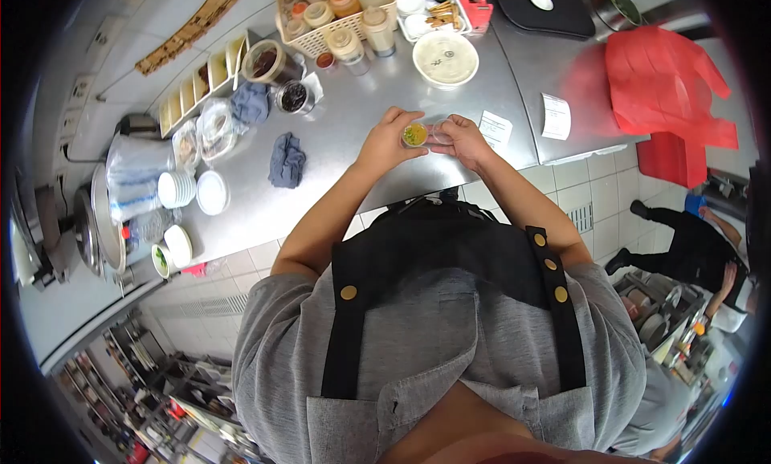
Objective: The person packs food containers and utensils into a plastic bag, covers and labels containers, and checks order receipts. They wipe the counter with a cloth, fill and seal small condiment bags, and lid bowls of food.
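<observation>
Over the front part of the steel counter, my left hand [388,140] holds a small clear cup [414,135] with yellow sauce and green bits inside, its fingers wrapped round the side. Just right of it, my right hand [465,140] pinches a clear plastic lid [439,134] close against the cup's edge. A white lidded bowl [446,60] stands behind my hands. To the right lie two printed paper slips, one [495,129] near my right hand and another [556,116] farther off.
Blue cloths [287,160], a jar of dark sauce [295,98] and a basket of bottles [336,18] stand left and behind. Stacked white bowls [176,189] are far left. A red bag [662,83] sits right. Another person [687,243] is at the far right.
</observation>
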{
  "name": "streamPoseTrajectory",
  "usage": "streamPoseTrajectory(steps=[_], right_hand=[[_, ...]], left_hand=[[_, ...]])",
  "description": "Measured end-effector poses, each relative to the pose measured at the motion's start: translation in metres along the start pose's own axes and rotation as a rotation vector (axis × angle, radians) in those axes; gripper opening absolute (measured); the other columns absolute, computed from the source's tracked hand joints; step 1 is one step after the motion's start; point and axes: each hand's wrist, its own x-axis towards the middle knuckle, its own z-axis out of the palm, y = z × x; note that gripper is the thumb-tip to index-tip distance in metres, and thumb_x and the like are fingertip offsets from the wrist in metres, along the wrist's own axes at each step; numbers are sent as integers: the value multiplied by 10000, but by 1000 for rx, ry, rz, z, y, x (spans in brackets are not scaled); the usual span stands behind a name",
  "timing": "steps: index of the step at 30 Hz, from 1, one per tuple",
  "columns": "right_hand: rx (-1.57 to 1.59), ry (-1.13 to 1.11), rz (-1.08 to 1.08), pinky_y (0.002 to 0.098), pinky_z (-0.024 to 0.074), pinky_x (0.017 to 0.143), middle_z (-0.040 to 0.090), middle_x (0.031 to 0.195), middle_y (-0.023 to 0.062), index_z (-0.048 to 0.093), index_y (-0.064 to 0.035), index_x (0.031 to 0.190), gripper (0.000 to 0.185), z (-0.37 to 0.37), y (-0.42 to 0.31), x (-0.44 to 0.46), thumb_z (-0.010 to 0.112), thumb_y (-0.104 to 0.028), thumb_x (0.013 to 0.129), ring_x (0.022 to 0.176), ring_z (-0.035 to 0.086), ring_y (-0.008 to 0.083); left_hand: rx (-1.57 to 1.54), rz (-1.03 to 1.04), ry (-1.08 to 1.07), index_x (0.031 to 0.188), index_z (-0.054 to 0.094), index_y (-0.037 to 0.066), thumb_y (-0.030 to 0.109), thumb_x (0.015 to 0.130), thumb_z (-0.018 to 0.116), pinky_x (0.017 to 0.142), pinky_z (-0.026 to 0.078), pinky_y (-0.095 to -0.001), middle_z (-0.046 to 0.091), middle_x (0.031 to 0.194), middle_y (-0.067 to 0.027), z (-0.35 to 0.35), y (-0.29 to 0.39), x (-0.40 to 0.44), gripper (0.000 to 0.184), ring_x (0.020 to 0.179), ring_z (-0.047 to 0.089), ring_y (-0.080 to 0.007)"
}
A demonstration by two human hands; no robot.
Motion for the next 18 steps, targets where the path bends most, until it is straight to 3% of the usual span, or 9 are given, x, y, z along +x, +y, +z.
streamPoseTrajectory(steps=[4,6,7,9,10,11,14,18], right_hand=[[-81,-22,32,381,607,805,702,1110,148,566,-46,1001,131,7,21,21,612,-159,956,999,714,264],[-385,-1,-34,429,566,915,666,1221,169,597,-35,1124,248,13,29,26,658,-150,914,1133,664,311],[-393,-12,-26,429,566,915,666,1221,169,597,-35,1124,248,16,33,22,658,-150,914,1133,664,311],[-1073,-166,-867,488,436,1084,554,1398,200,587,-51,1273,449,18,40,11,696,-177,857,1346,497,362],[-1206,-317,-857,534,241,1200,321,1581,202,487,-111,1442,712,18,39,9,743,-254,793,1495,225,402],[-1208,-330,-857,534,241,1200,321,1581,202,487,-111,1442,712,23,41,8,743,-254,793,1495,225,402],[-1648,-346,-850,559,162,1215,51,1660,197,235,-200,1596,1007,34,51,4,772,-372,762,1520,43,450],[-1670,-293,-874,548,162,1217,55,1652,229,266,-190,1586,980,41,59,7,768,-383,767,1516,48,462]], left_hand=[[-81,-133,70,1227,660,121,198,654,900,813,543,-367,586,1109,-95,14,-25,-29,626,953,638,-284],[4,-195,134,1153,678,101,200,653,902,825,546,-376,594,1104,-98,19,-36,-41,557,962,639,-292],[3,-207,143,1153,678,101,200,653,902,825,546,-376,594,1104,-98,23,-43,-46,557,962,639,-292],[33,-292,210,1149,670,104,204,650,905,831,550,-376,596,1107,-101,26,-54,-53,561,976,639,-298],[32,-302,220,1149,670,104,204,650,905,831,550,-376,596,1107,-101,27,-57,-56,561,976,639,-298],[34,-307,233,1153,664,103,212,649,908,830,552,-374,594,1103,-102,27,-59,-58,571,983,638,-302],[16,-287,274,1162,653,118,220,636,913,825,559,-387,587,1119,-101,28,-68,-63,595,969,644,-308],[-141,-309,284,1163,659,136,217,617,920,812,562,-378,586,1144,-93,24,-67,-66,610,953,652,-285]])
